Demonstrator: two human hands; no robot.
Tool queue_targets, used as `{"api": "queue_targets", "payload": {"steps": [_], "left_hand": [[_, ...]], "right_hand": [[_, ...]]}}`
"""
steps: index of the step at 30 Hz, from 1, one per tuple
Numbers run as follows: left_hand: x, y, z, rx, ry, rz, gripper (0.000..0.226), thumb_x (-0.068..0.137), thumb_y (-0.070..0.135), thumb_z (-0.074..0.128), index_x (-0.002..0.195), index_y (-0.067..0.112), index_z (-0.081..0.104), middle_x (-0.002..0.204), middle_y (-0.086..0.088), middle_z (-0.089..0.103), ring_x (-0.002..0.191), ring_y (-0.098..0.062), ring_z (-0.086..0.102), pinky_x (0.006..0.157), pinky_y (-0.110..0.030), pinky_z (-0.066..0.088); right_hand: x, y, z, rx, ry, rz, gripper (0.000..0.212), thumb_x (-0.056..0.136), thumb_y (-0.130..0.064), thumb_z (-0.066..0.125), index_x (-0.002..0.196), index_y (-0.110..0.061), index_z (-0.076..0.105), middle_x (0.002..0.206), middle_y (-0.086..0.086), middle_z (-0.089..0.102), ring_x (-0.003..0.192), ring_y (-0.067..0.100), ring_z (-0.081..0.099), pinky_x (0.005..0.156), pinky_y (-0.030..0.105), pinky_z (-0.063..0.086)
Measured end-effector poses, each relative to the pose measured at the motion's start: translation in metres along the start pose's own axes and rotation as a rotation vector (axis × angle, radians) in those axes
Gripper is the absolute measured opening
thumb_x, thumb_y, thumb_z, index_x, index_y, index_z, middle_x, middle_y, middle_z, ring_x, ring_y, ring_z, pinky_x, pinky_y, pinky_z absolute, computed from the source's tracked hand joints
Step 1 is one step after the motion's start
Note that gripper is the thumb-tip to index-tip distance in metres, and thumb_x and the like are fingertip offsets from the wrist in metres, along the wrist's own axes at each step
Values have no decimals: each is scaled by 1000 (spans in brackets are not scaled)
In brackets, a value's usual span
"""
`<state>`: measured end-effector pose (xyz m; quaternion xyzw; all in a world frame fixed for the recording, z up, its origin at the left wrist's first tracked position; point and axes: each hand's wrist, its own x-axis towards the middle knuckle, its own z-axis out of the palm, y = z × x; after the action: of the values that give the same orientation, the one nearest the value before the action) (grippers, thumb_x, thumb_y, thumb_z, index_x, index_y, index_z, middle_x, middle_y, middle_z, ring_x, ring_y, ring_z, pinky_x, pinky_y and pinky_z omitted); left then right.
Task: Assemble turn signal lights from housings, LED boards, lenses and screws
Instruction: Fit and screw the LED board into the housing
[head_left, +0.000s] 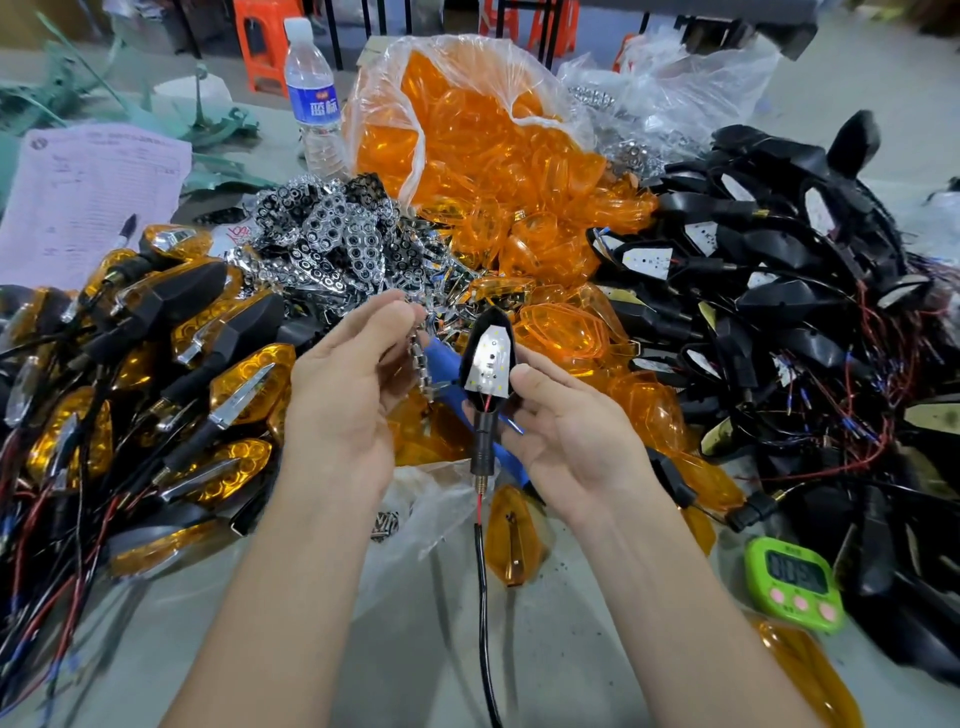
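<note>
So this is mid-batch, and there's plenty left to do. The right hand (566, 436) is curled around a black plastic housing with a white LED board (489, 370) already seated in it, holding it up over the grey surface (441, 649) with its black and red wire (485, 597) dangling down. The left hand (343, 395) is pinching a chrome honeycomb reflector strip (418, 366) just beside the housing, so my guess is the reflector goes in next, then an orange lens and the screws. Off to the left is a heap of finished amber-lensed signals (156, 374), which looks like a decent chunk done. To the right, though, sits a big tangle of bare black housings with boards (769, 291) not yet touched, and behind are a clear bag spilling orange plastic lenses (498, 171) and a pile of chrome reflectors (327, 234). A few small screws (385, 525) lie on plastic near the wrists. A green timer (795, 584) sits at the right.
</note>
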<state>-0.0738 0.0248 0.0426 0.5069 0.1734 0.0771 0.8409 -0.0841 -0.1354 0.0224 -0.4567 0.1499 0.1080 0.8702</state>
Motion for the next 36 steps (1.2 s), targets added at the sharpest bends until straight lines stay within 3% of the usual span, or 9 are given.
{"api": "queue_targets", "payload": {"steps": [4, 8, 11, 16, 20, 22, 26, 30, 36], "left_hand": [[8, 0, -5, 10, -47, -154, 14, 95, 13, 70, 98, 21, 80, 85, 4, 80, 64, -6, 71, 56, -20, 55], [8, -13, -5, 174, -109, -175, 25, 99, 4, 64, 107, 21, 80, 90, -4, 79, 57, -9, 66, 48, -19, 49], [5, -26, 0, 327, -107, -113, 30, 100, 2, 61, 107, 24, 80, 97, -10, 76, 64, -14, 62, 51, -21, 48], [0, -41, 3, 485, -203, -35, 42, 99, 4, 53, 86, 30, 83, 63, 2, 62, 50, -11, 44, 43, -20, 37], [-5, -44, 5, 672, -311, 169, 19, 89, 43, 64, 99, 53, 77, 73, 20, 71, 63, 1, 62, 60, -19, 48], [-6, -44, 4, 748, -328, 254, 32, 81, 55, 68, 110, 49, 78, 91, 22, 77, 83, 3, 72, 72, -22, 57], [-5, -41, 3, 766, -306, 318, 30, 85, 42, 75, 113, 36, 81, 99, 27, 77, 96, 5, 73, 84, -32, 62], [-4, -42, -1, 754, -317, 318, 24, 89, 32, 80, 112, 34, 82, 98, 24, 78, 97, 3, 73, 87, -39, 63], [-2, -39, -1, 805, -345, 338, 38, 81, 40, 81, 118, 32, 80, 105, 18, 79, 103, 2, 71, 92, -37, 60]], "right_hand": [[2, 0, -2, 23, 113, 60, 24, 103, 0, 52, 118, 1, 70, 100, 27, 77, 75, 33, 77, 65, 39, 64], [4, 2, -1, -69, 204, 46, 21, 100, -4, 58, 98, 2, 78, 103, 28, 75, 70, 29, 73, 65, 39, 63], [5, 2, -2, -99, 185, 22, 38, 99, 0, 54, 75, -10, 82, 88, 17, 80, 68, 23, 76, 61, 36, 62], [5, 4, 1, -201, 178, -41, 42, 101, -1, 56, 75, -18, 83, 86, 12, 80, 72, 23, 77, 62, 35, 64], [3, 7, 6, -312, 227, -161, 35, 99, -4, 60, 81, -22, 84, 84, 12, 79, 73, 22, 75, 60, 36, 63], [2, 9, 9, -393, 258, -225, 28, 98, -7, 62, 87, -22, 83, 84, 9, 79, 80, 26, 77, 70, 44, 66], [-2, 9, 10, -458, 265, -246, 25, 94, -11, 66, 83, -25, 83, 78, 3, 79, 79, 26, 78, 78, 56, 64], [-4, 7, 10, -527, 282, -256, 18, 89, -20, 70, 80, -30, 83, 78, -2, 78, 84, 29, 77, 79, 56, 63], [-4, 5, 8, -645, 348, -321, 18, 86, -26, 75, 72, -35, 81, 72, -14, 76, 73, 9, 73, 74, 48, 65]]}}
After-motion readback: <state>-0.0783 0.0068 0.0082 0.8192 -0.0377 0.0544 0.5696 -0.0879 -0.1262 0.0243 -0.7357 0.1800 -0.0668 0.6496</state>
